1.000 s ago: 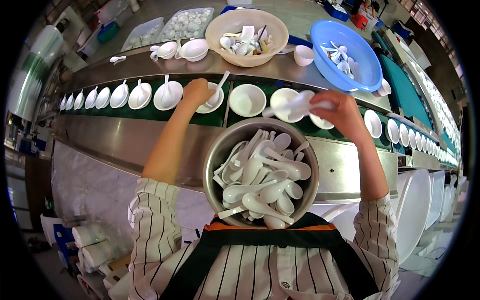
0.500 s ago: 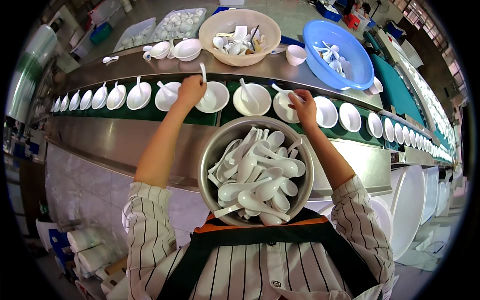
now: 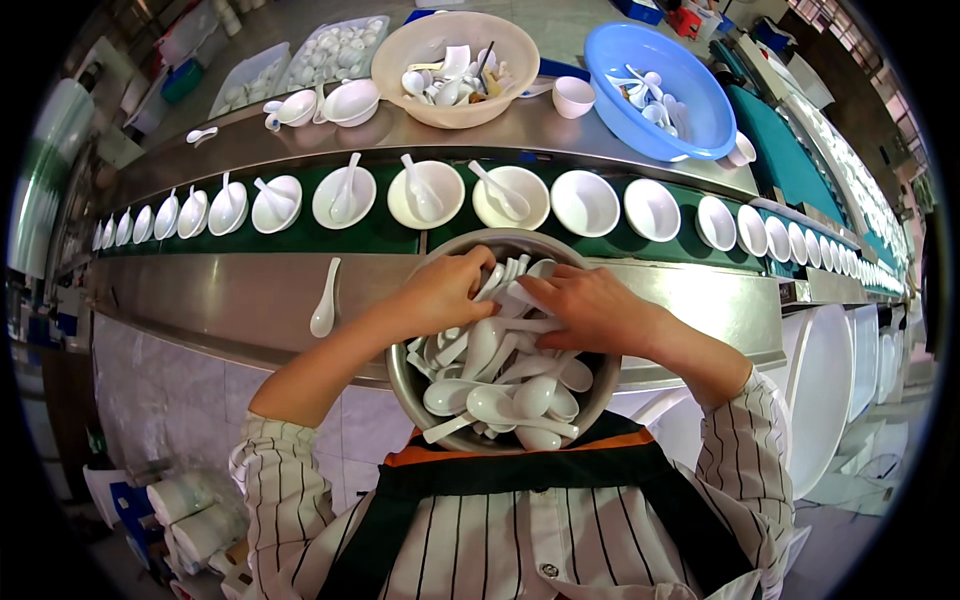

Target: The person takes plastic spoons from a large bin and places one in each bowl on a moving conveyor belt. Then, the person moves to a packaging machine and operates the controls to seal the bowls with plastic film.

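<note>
Both my hands reach into a round steel basin heaped with white soup spoons. My left hand is at its upper left, fingers curled round a spoon handle. Opposite it, my right hand pinches at a spoon, its fingertips partly hidden among the pile. Past the basin, a row of white bowls stands on a green conveyor belt. From the middle bowl leftward, most bowls hold a spoon; those to the right hold none. One loose spoon lies on the steel ledge.
Across the belt, a steel shelf carries a beige basin and a blue basin, both with used-looking spoons. Small bowls and a white cup stand beside them. Crates of white ware lie behind.
Both hands have drawn back from bowls on the belt into the basin; spoons now lie in those bowls. The row of bowls has shifted left. The loose spoon on the ledge is now uncovered.
</note>
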The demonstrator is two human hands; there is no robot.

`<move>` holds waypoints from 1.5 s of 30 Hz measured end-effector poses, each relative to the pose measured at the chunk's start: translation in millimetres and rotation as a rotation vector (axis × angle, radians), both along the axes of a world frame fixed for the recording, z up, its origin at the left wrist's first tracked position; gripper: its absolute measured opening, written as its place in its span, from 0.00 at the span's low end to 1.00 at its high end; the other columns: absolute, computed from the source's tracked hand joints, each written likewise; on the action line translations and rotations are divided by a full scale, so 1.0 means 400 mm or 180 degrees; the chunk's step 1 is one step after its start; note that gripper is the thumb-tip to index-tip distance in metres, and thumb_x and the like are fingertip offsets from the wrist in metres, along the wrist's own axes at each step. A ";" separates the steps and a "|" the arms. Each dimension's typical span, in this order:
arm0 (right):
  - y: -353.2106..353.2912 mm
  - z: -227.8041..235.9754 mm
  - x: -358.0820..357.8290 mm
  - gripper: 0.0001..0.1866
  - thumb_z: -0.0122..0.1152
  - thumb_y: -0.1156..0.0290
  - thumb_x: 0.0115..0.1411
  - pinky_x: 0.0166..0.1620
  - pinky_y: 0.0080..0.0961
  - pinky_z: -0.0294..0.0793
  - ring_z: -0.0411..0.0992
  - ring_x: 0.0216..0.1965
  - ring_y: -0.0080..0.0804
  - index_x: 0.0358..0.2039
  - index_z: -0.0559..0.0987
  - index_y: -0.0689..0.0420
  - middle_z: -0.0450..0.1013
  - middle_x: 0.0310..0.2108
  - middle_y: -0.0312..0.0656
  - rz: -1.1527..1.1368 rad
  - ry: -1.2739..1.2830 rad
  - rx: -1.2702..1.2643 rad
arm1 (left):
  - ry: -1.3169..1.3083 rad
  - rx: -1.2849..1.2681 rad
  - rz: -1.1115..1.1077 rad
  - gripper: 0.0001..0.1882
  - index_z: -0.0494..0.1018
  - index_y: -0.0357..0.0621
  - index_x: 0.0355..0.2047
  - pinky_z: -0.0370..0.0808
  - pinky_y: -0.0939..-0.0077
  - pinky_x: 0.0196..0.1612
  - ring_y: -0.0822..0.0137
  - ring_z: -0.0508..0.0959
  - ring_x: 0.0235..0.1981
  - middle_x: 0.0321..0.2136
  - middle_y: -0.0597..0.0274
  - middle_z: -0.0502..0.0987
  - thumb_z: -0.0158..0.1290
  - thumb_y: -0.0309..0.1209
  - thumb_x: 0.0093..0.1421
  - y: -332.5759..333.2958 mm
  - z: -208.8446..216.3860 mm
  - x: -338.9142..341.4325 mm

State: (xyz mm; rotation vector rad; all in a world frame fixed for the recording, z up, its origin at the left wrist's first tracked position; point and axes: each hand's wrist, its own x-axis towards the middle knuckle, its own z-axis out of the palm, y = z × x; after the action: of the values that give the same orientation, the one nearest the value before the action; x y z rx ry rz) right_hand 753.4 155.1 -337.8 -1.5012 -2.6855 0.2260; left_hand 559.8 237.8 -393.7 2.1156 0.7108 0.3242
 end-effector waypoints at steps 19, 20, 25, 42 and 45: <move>0.330 -0.235 0.209 0.12 0.51 0.70 0.55 0.27 0.23 0.72 0.73 0.23 0.29 0.36 0.69 0.65 0.72 0.24 0.45 -0.2419 0.2611 0.0585 | -0.1060 -0.0731 0.0506 0.07 0.67 0.40 0.29 0.62 0.85 0.18 0.80 0.67 0.15 0.19 0.66 0.71 0.49 0.31 0.55 0.136 0.113 -0.006; 0.324 -0.250 0.228 0.15 0.54 0.69 0.53 0.30 0.27 0.72 0.73 0.26 0.35 0.39 0.68 0.64 0.72 0.26 0.47 -0.2657 0.2643 0.0434 | -0.1005 -0.1081 0.0635 0.07 0.67 0.42 0.29 0.59 0.87 0.15 0.81 0.65 0.13 0.18 0.66 0.71 0.49 0.32 0.55 0.153 0.132 0.011; 0.229 -0.171 0.178 0.36 0.64 0.71 0.42 0.49 0.35 0.63 0.62 0.48 0.47 0.53 0.61 0.56 0.64 0.47 0.51 -0.1430 0.1242 0.1611 | -0.1288 -0.2124 0.0483 0.07 0.66 0.44 0.29 0.53 0.88 0.10 0.80 0.65 0.11 0.17 0.65 0.72 0.50 0.33 0.54 0.265 0.059 0.118; 0.221 -0.216 0.386 0.18 0.62 0.57 0.47 0.27 0.33 0.69 0.71 0.22 0.44 0.25 0.73 0.62 0.72 0.20 0.48 -0.3085 0.1618 0.0841 | -0.1128 -0.2264 0.0327 0.15 0.70 0.44 0.30 0.58 0.88 0.17 0.81 0.64 0.14 0.16 0.69 0.69 0.42 0.42 0.60 0.188 -0.015 0.148; 0.224 -0.182 0.398 0.17 0.60 0.58 0.48 0.27 0.35 0.68 0.70 0.23 0.46 0.25 0.72 0.61 0.72 0.21 0.48 -0.2821 0.1308 0.1787 | -0.1136 -0.2646 0.0503 0.15 0.70 0.44 0.30 0.60 0.88 0.17 0.81 0.66 0.15 0.16 0.68 0.70 0.42 0.43 0.60 0.200 -0.044 0.151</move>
State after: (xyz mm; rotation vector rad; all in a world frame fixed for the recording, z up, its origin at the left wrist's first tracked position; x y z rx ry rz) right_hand 912.7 244.6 -410.4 -1.9520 -1.4103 -0.2246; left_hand 620.0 317.7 -411.1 1.1820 0.6481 0.3932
